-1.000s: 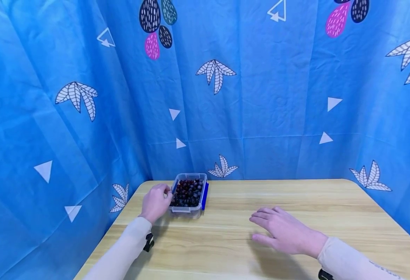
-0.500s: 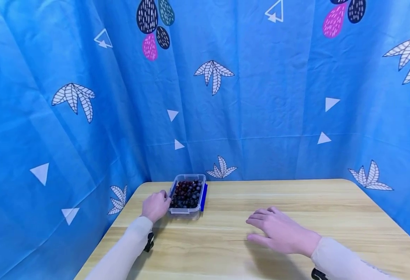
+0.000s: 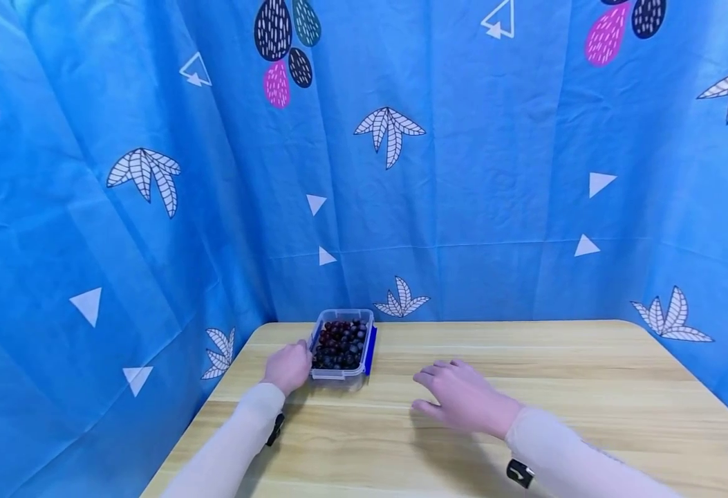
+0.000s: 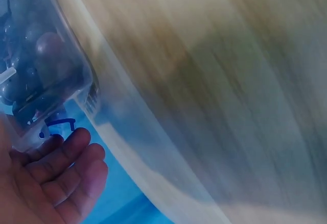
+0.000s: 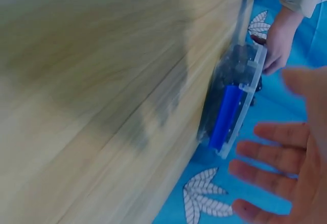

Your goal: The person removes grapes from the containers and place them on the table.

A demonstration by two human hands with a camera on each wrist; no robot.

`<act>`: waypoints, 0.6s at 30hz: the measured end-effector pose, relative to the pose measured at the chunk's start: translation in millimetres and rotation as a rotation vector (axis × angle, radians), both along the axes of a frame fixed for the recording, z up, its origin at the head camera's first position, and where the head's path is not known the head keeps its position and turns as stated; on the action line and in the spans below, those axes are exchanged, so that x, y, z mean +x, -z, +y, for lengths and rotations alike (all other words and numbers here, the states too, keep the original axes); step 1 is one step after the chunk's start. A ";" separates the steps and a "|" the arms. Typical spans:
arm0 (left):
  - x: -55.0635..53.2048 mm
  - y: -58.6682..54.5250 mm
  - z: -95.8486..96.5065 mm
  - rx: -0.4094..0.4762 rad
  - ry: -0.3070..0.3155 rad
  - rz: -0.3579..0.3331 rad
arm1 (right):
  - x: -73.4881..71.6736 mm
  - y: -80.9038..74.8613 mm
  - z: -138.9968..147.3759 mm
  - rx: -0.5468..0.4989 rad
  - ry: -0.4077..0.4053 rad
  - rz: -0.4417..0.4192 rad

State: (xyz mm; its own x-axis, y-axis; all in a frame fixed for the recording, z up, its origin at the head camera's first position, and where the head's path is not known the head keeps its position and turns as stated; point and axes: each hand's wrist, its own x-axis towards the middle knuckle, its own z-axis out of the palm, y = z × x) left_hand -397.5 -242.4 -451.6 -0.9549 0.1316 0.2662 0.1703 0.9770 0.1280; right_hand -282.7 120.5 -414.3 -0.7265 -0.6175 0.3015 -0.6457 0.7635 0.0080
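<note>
Container point(image 3: 337, 375) touches left hand point(image 3: 289, 366) near table point(image 3: 278, 332) corner, right hand point(image 3: 463, 398) apart.

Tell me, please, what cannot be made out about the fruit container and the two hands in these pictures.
Left hand, head view: its own back hides the fingertips, so its grip is unclear.
Container, left wrist view: cut off by the top and left edges.
Fruit, head view: upper pieces hide those beneath.
Right hand, right wrist view: cut off by the right edge.
Black wrist device, head view: details too small.
</note>
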 end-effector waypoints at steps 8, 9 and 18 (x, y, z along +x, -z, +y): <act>6.1 4.1 2.6 0.017 -0.038 0.021 | -35.6 6.0 -35.3 -0.091 0.020 0.005; 6.5 3.5 3.6 0.018 -0.042 0.024 | -40.7 7.5 -38.3 -0.109 0.025 -0.014; 4.4 -0.4 9.6 0.007 -0.057 0.033 | -77.3 11.4 -65.4 -0.233 0.099 -0.176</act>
State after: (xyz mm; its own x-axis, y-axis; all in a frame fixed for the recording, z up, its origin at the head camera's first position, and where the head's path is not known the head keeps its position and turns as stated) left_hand -393.1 -232.8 -451.2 -0.9516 0.0751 0.2982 0.1185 0.9844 0.1302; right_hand -360.0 55.1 -425.7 -0.8331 -0.4706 0.2907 -0.5444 0.7907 -0.2799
